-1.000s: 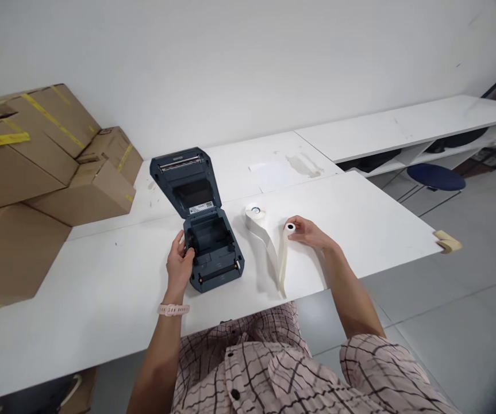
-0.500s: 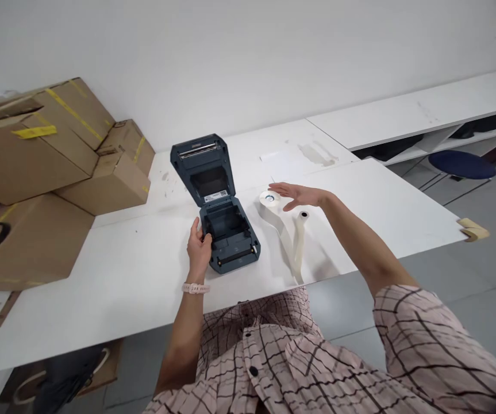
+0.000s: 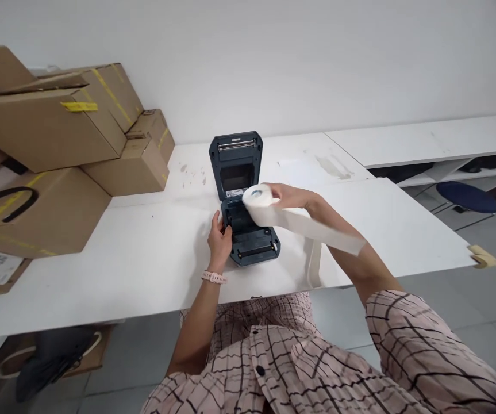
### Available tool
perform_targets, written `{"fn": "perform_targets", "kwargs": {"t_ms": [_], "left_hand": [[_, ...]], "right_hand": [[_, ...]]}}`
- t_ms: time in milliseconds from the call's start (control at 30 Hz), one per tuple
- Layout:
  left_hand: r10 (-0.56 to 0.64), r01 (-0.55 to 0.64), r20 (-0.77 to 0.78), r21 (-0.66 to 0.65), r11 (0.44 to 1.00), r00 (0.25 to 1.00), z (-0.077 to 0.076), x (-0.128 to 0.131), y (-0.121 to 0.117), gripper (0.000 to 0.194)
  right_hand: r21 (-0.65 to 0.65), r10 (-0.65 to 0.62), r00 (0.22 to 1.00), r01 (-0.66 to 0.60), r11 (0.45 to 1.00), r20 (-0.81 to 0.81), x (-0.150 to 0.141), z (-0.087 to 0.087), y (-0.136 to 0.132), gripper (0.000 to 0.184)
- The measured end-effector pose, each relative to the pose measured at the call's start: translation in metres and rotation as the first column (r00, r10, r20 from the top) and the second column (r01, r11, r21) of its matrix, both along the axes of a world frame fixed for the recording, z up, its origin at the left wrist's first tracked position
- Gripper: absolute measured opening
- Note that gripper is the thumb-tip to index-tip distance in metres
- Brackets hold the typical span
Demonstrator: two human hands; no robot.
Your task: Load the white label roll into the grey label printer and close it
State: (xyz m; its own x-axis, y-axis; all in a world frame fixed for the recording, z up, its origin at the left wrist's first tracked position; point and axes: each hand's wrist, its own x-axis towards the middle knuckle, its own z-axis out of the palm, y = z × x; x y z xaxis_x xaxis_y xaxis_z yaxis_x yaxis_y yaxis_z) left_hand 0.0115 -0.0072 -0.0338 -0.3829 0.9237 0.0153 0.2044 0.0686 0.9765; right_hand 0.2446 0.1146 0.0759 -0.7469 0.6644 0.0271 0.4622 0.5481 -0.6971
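Note:
The dark label printer [image 3: 254, 238] stands on the white table with its lid [image 3: 235, 161] raised. My left hand [image 3: 220, 238] grips the left side of its base, thumb over the inner edge. In my right hand [image 3: 288, 195] is a roll of white labels [image 3: 258, 198], held over the printer's open bay and partly covering it. A loose tail of the roll trails right, across my forearm. Below that forearm a cream paper strip [image 3: 315, 264] rests near the table's front edge; the small roll it belonged with is hidden.
Cardboard boxes [image 3: 101, 115] with yellow tape are stacked at the left against the wall. A yellowish corner guard [image 3: 483, 256] caps the table's right corner. A blue stool [image 3: 467, 196] stands beyond it by a white shelf unit [image 3: 446, 138].
My right hand has let go of the small cream roll, taken up the label roll and carried it left over the printer. My left hand has stayed on the printer. The view has shifted.

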Motion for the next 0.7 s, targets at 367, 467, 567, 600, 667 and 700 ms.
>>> {"fn": "perform_targets", "kwargs": {"t_ms": [367, 467, 567, 600, 667, 700], "left_hand": [[0.03, -0.031, -0.041, -0.034, 0.999, 0.999, 0.007, 0.002, -0.003, 0.073], [0.023, -0.023, -0.028, -0.031, 0.999, 0.999, 0.007, 0.002, -0.004, 0.072], [0.018, -0.018, -0.006, -0.021, 1.0, 1.0, 0.006, 0.002, -0.004, 0.071], [0.018, -0.018, 0.001, -0.015, 1.0, 1.0, 0.005, 0.002, -0.004, 0.072], [0.017, -0.017, 0.016, 0.008, 1.0, 1.0, 0.003, 0.001, -0.004, 0.071], [0.015, -0.015, 0.025, 0.021, 1.0, 1.0, 0.002, 0.001, -0.004, 0.071]], "right_hand": [[0.178, 0.074, 0.722, -0.267, 0.947, 0.688, -0.101, -0.004, -0.007, 0.064], [0.198, 0.085, 0.756, -0.276, 0.941, 0.649, -0.093, -0.012, -0.008, 0.069], [0.329, 0.066, 0.887, -0.238, 0.914, 0.457, -0.072, -0.019, -0.031, 0.062], [0.37, 0.069, 0.927, -0.214, 0.904, 0.368, -0.063, -0.023, -0.045, 0.056], [0.418, 0.078, 0.972, -0.168, 0.893, 0.224, -0.048, -0.033, -0.078, 0.046], [0.43, 0.072, 0.98, -0.146, 0.891, 0.184, -0.042, -0.04, -0.095, 0.043]]}}
